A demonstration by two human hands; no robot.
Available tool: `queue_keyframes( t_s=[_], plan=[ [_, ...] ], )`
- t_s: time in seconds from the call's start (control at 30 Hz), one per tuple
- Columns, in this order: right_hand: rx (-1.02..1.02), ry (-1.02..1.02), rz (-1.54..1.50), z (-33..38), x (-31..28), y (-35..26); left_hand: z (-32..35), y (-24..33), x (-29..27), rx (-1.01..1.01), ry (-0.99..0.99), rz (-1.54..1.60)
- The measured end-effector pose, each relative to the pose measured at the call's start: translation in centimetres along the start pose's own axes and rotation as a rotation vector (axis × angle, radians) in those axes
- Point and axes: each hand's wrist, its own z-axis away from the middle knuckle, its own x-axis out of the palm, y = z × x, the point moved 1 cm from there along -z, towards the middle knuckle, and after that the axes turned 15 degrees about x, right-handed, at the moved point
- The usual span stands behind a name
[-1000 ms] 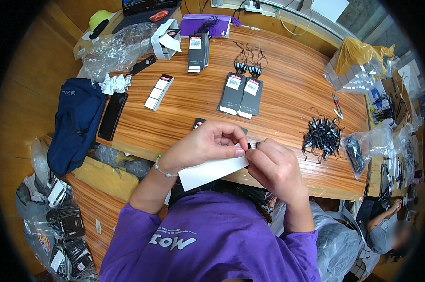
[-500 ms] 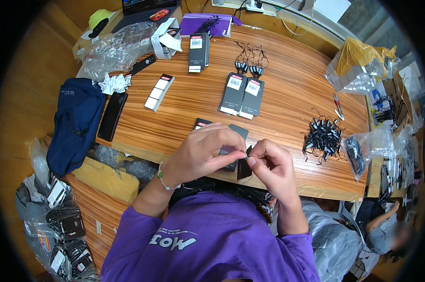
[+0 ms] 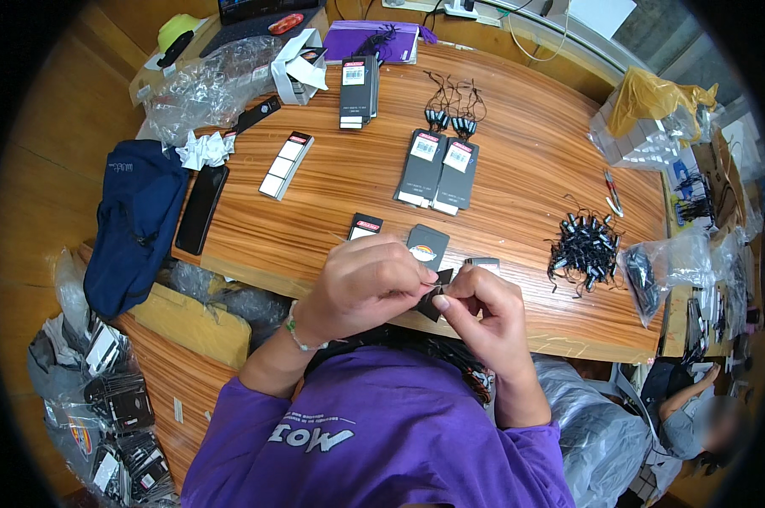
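The dark hang tag (image 3: 429,308), mostly hidden, sits between both hands at the near edge of the bench (image 3: 526,140). We see the left hand (image 3: 353,279) with finger and thumb pressed together, seemingly on a thin strand (image 3: 436,286) too small to make out; the right hand (image 3: 488,309) has its fingers clamped on the tag, probably to steady it. Both hands meet close to the body, perhaps for fine control.

From the tag, we find a grey card with an oval emblem (image 3: 426,249) at twelve o'clock, just beyond the fingers, and farther that way two grey tag stacks (image 3: 437,173), side by side, with their cords fanned outward, likely to avoid tangling. Loose black string fasteners (image 3: 584,248) lie heaped toward two to three o'clock, apparently handy for the right hand. A white label strip (image 3: 284,166) rests at ten o'clock.
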Motion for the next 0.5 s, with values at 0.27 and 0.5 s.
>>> queue_keyframes(
  t_s=[0.27,0.5],
  plan=[
    [-0.084,0.075,0.004,-0.7,0.5,0.9,0.0,-0.4,0.4,-0.035,0.093,-0.063],
    [0.253,-0.219,-0.337,-1.7,-0.6,1.3,-0.1,-0.4,0.4,-0.25,0.022,0.139]
  ],
)
